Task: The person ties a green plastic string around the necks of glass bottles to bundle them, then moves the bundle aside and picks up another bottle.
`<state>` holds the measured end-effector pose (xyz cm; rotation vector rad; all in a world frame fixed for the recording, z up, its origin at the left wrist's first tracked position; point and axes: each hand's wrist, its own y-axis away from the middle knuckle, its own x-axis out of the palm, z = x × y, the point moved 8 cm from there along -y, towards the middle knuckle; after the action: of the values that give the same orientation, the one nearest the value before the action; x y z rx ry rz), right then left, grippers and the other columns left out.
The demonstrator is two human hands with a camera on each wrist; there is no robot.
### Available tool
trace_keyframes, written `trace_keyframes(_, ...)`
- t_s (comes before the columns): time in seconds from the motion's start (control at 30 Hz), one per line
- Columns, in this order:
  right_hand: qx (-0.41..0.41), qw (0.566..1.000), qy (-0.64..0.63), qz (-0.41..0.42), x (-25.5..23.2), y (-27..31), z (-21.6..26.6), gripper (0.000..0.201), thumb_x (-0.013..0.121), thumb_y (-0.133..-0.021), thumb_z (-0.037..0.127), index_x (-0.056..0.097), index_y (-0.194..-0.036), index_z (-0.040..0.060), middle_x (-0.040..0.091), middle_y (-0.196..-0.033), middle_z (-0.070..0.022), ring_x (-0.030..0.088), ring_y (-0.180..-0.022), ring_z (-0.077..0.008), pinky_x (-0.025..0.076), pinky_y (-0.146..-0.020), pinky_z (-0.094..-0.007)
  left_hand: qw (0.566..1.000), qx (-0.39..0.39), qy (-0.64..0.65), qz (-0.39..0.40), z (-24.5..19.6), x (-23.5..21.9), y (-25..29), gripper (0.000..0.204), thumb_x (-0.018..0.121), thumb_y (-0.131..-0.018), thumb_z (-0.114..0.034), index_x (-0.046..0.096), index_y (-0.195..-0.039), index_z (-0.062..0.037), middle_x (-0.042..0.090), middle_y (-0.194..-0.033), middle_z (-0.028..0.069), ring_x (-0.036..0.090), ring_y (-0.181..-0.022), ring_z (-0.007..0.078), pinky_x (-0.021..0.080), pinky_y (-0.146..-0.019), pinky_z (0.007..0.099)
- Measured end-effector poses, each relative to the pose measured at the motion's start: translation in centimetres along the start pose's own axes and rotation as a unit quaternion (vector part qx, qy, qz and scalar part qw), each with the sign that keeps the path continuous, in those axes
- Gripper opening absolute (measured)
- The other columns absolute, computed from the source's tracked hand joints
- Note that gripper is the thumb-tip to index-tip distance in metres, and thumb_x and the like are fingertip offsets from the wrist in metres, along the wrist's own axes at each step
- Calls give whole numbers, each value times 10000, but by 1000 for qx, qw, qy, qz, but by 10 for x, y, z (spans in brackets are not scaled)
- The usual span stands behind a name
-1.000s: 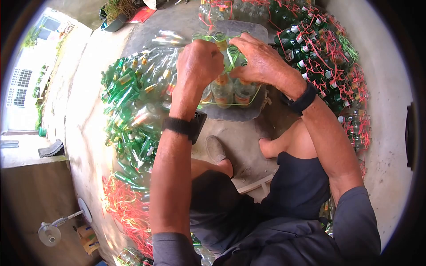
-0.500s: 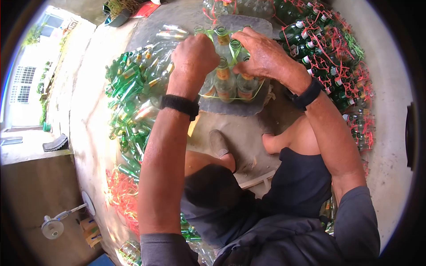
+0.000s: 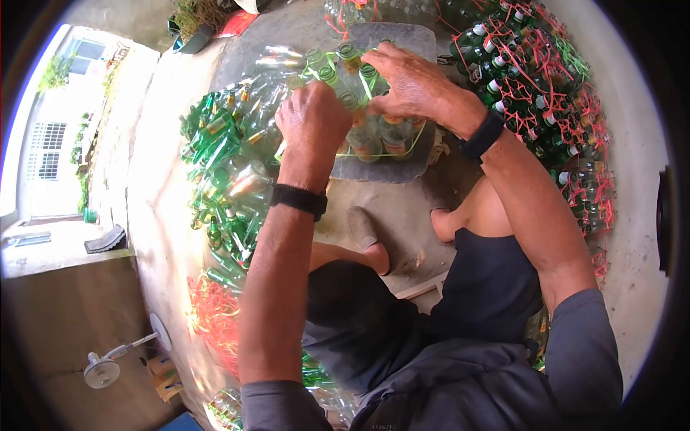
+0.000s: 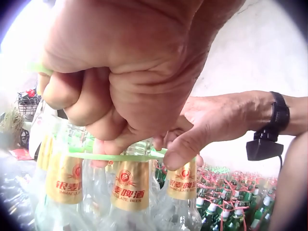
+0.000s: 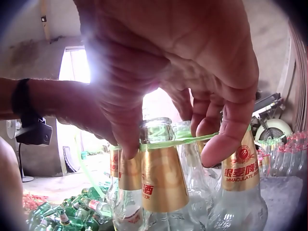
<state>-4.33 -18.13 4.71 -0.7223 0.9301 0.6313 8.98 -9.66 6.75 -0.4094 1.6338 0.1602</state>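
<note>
Clear glass beer bottles with gold neck labels [image 4: 131, 187] stand upright in a cluster on a grey slab [image 3: 370, 171]. A bright green plastic strap [image 5: 185, 141] runs around their necks, and another green band lies lower around the bottles. My left hand [image 3: 313, 122] is a tight fist at the cluster's left side, gripping the strap; a green end pokes out past its fingers in the left wrist view. Across the necks on the right, my right hand [image 3: 424, 90] has its thumb and curved fingers on either side of a bottle, holding at strap height.
Loose green and clear bottles [image 3: 215, 136] lie heaped on the left, with red straps [image 3: 212, 316] piled below. Bottles bundled in red strap [image 3: 525, 93] line the right wall. A standing fan [image 3: 102, 370] is at lower left; more bottles [image 3: 352, 11] stand beyond the slab.
My left hand has come lower toward my body relative to the bottles, uncovering more necks at the cluster's left. The right hand keeps about the same hold. The whole head view has shifted slightly.
</note>
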Motion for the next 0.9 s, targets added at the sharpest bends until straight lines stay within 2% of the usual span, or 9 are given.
trace_keyframes(0.1,0,1000,7,-13,1,0,0,798,811,-712,358,560,-1388,17,585,-1264,-170,605,-1192,-374,527,-993,-460,1000,-17,26,2,4,5,5,203,641,-801,-175,785,-855,-43,716,-825,264,713,-792,462,574,-763,535)
trace_keyframes(0.17,10,1000,-8,-25,-2,1,0,611,778,-739,292,617,-1285,69,608,-1250,-129,611,-1218,-348,538,-975,-479,999,-28,43,-7,11,12,10,203,642,-810,-172,781,-855,-31,705,-798,267,708,-764,461,573,-747,523)
trace_keyframes(0.3,5,1000,-17,-24,-4,3,0,632,787,-737,312,614,-1297,76,608,-1253,-125,609,-1221,-344,538,-972,-475,981,-20,178,-78,17,16,22,223,648,-858,-187,759,-866,6,660,-720,264,693,-682,419,552,-687,464)
trace_keyframes(0.43,16,999,-19,-20,-2,3,-2,670,768,-744,345,603,-1338,83,602,-1274,-116,604,-1237,-338,530,-986,-468,963,-61,246,-88,18,17,38,242,604,-903,-187,766,-882,-8,685,-794,269,704,-769,449,549,-718,488)
trace_keyframes(0.5,14,999,-15,-28,-1,2,-3,683,761,-747,356,599,-1353,86,601,-1281,-112,603,-1240,-336,527,-992,-465,940,-59,287,-177,22,16,47,247,669,-909,-210,765,-923,17,700,-749,232,696,-622,330,540,-669,419)
trace_keyframes(0.53,17,999,-20,-24,-1,2,-4,689,752,-748,360,596,-1361,87,599,-1286,-112,604,-1240,-337,524,-997,-463,933,-38,284,-219,22,14,51,215,688,-918,-171,769,-960,23,728,-714,151,666,-580,197,519,-609,371)
trace_keyframes(0.63,25,999,-27,-7,-3,2,-4,699,747,-746,361,593,-1371,88,599,-1288,-113,605,-1239,-338,521,-1001,-458,899,-89,383,-194,33,30,58,184,694,-928,-126,773,-1005,22,713,-695,57,604,-588,85,481,-561,291)
trace_keyframes(0.73,17,999,-42,-3,-9,4,3,689,770,-739,309,586,-1350,49,599,-1237,-139,621,-1158,-345,527,-954,-440,863,-101,453,-200,36,41,60,165,690,-937,-90,762,-1026,29,679,-709,6,551,-622,28,441,-544,232)
trace_keyframes(0.9,-20,998,-56,-21,-9,4,3,678,803,-739,257,576,-1330,16,599,-1168,-158,640,-1057,-339,535,-890,-421,819,-148,536,-145,38,47,69,198,687,-947,-105,733,-1057,53,699,-776,35,572,-638,49,460,-557,236)
